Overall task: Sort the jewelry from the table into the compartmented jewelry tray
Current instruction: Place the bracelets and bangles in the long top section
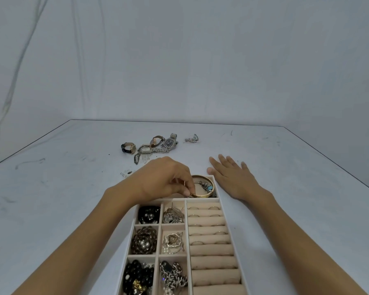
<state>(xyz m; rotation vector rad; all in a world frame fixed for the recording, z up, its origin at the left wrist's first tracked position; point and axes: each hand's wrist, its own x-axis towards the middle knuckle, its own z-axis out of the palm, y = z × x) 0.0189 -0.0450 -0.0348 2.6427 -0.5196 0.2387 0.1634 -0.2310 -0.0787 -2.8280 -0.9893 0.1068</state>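
White table (285,188), scuffed with dark marks, pale creased cloth backdrop (179,60) behind; left table edge runs diagonally, bare top beside it. Tiny loose pieces (127,173) left of centre, too small to identify. Cluster of watches (149,145) further back, one small silver piece (191,139) apart to their right. Left hand (164,179) over the jewelry tray (232,241) far compartment, fingers curled, pinching the gold bangle (202,195) at its near rim; hand hides that compartment's left part. Charm bracelet (208,187) inside the bangle. Six small compartments hold mixed jewelry, ring rolls (209,241) on the right side; tray's near end cut off by frame. Right hand (232,177) flat on table, fingers straight, just beside tray's far right corner. Bare table beyond to the right edge
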